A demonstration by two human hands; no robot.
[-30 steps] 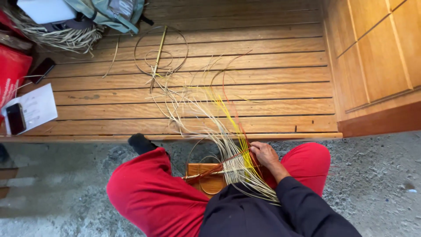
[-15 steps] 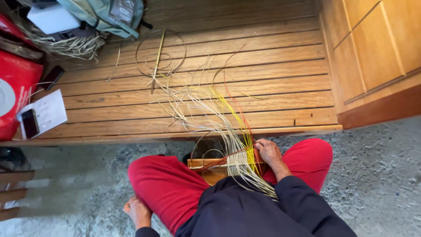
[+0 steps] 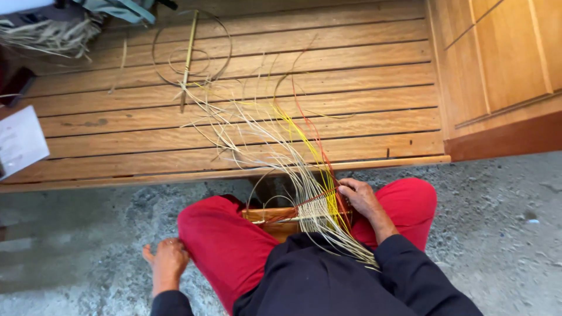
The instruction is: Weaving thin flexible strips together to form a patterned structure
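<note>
Weaving (image 3: 316,212) of pale, yellow and red-brown strands resting on wooden board (image 3: 270,217), held across lap between red-trousered knees. Loose strand ends (image 3: 257,134) fanning up and away over slatted wooden deck (image 3: 363,76), some lying on planks, some arching free. Near ends spilling down over dark sleeve.

Right hand (image 3: 360,198) at right edge of woven patch, fingers curled together and pinching strands there; thumb side against red strands. Left hand (image 3: 167,260) well apart from work, down on concrete floor (image 3: 82,234) beside left knee, fingers loosely bent, nothing in grasp.

Deck edge running just beyond knees; narrow gap between edge and board. Wire hoop with stick (image 3: 188,52) lying on deck at far end of strands. White paper (image 3: 20,143) at left margin of deck, bundle of dry fibre (image 3: 50,35) at upper left corner. Wooden cabinet (image 3: 497,64) closing off right side. Open floor left and right of legs.
</note>
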